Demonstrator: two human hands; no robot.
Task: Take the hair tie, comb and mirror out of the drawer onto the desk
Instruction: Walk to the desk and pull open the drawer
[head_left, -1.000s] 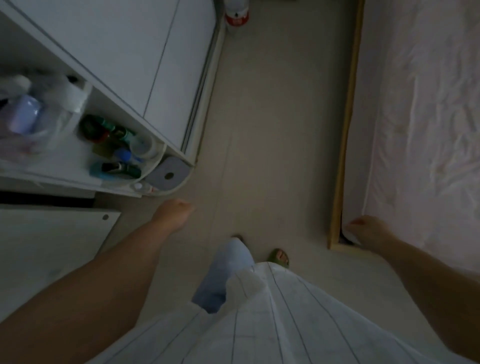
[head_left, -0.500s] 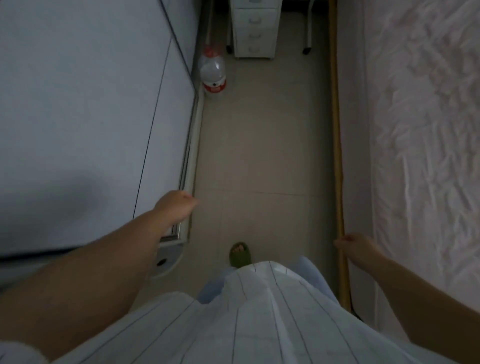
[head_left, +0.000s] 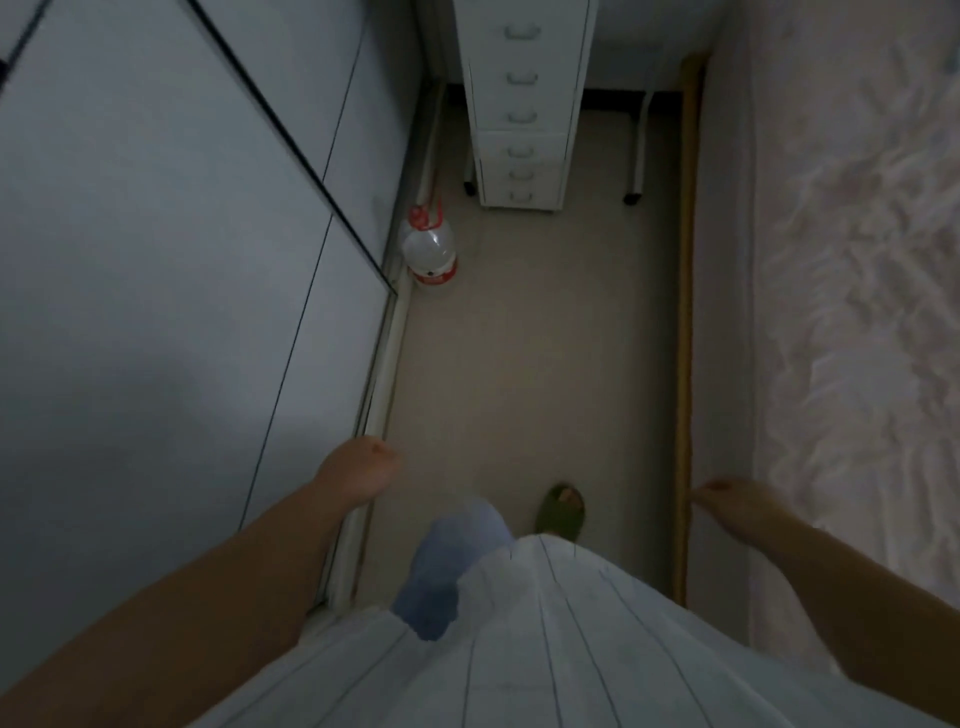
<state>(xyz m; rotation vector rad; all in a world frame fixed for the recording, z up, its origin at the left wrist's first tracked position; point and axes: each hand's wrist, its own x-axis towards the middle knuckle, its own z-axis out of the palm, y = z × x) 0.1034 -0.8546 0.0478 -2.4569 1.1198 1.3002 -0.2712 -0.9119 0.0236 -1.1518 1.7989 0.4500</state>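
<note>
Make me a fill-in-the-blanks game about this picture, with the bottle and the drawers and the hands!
1. The water bottle standing on the floor has a ____ cap and label.
2. The white drawer unit stands at the far end of the aisle, with all its drawers ____.
3. The left hand and the right hand both hold ____.
4. The foot on the floor wears a ____ slipper.

Missing words: red; closed; nothing; green

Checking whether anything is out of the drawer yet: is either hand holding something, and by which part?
Nothing is held: the left hand and right hand both hang empty.
</note>
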